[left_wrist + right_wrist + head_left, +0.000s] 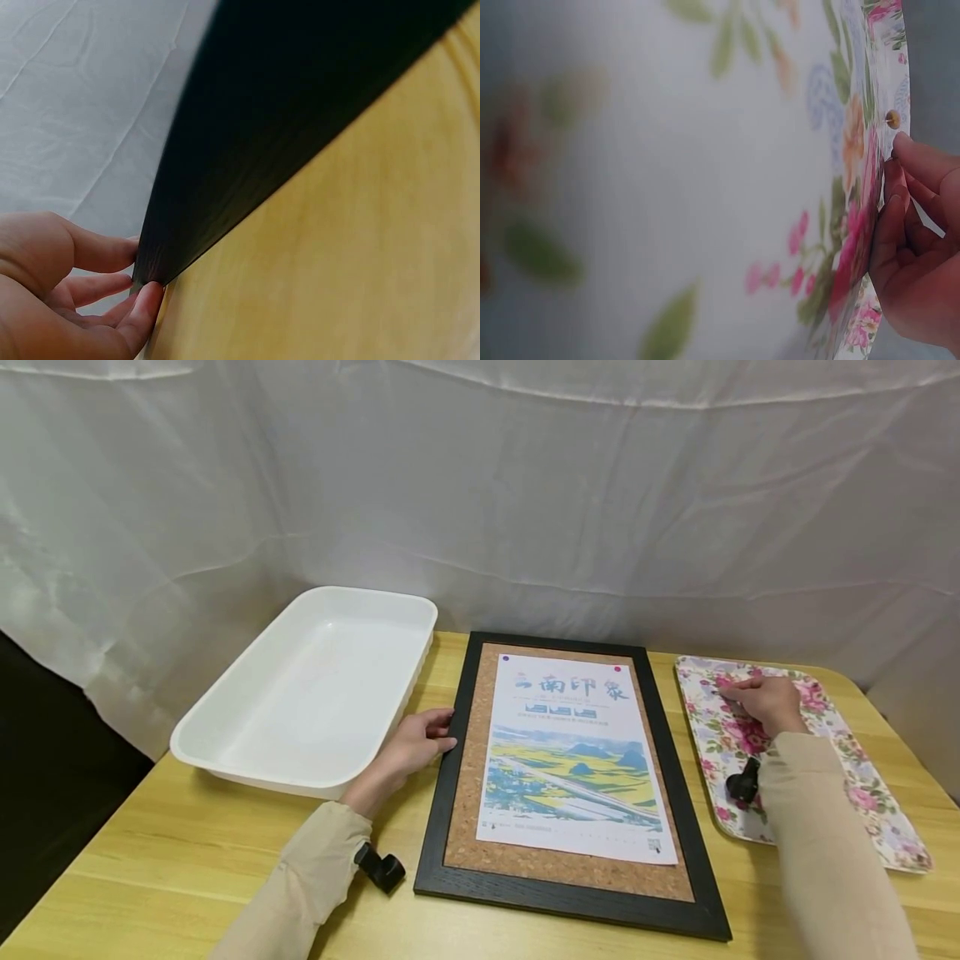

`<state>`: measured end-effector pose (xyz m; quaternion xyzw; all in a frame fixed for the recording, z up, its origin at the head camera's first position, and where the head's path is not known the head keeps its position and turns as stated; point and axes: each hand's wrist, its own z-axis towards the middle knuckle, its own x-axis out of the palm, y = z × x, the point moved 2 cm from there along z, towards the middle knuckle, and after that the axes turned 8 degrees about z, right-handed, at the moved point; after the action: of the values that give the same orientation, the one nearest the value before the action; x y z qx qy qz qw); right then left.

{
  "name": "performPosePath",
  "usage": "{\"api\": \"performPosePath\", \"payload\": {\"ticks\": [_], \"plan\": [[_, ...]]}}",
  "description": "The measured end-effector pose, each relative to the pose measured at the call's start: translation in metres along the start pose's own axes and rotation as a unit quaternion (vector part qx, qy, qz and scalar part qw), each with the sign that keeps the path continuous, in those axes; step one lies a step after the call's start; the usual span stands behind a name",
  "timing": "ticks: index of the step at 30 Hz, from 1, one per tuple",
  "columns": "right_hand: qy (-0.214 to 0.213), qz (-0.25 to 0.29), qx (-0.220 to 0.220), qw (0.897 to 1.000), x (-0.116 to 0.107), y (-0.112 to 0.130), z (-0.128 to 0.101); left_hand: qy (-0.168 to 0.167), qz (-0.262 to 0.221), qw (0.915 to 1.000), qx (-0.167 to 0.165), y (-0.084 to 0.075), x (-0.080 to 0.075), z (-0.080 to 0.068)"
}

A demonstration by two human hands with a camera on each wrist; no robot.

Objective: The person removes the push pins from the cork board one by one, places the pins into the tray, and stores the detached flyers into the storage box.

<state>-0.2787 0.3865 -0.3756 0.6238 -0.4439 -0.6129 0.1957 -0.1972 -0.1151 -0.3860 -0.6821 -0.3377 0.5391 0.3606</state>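
Note:
On the left, my left hand (416, 743) touches the outer edge of a black-framed cork board (464, 777), its fingers slightly bent. In the left wrist view, the fingertips (152, 291) lie right at the side of the black frame (225, 142). A landscape poster (573, 760) lies on the cork, with a purple thumbtack (506, 657) and a pink thumbtack (617, 668) at its top corners. Over the floral tray (862, 760), my right hand (768, 700) pinches a small thumbtack, mostly hidden by the fingertips. A brass-coloured thumbtack (892, 119) sits on the tray beside them.
A deep white plastic tub (300, 685) stands left of the board, its near side beside my left wrist. A grey cloth (525, 502) hangs behind the wooden table (150, 868). The floral tray stands close along the board's right side.

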Motion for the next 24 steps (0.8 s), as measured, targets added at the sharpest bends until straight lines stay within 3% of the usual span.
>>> {"api": "performPosePath", "payload": {"ticks": [6,18,24], "plan": [[0.001,-0.009,0.0,1.0,-0.0002,0.0012,-0.0016,0.001,-0.002,1.0,0.0,-0.0003,-0.0002,-0.0002],[0.006,0.032,-0.013,0.999,-0.0025,0.0006,-0.0008,-0.001,-0.001,1.0,-0.003,0.0003,-0.0002,0.0001],[-0.004,0.009,-0.025,1.0,-0.0075,0.0019,-0.0034,0.0,-0.003,1.0,-0.003,0.0008,0.0,0.0002]]}}
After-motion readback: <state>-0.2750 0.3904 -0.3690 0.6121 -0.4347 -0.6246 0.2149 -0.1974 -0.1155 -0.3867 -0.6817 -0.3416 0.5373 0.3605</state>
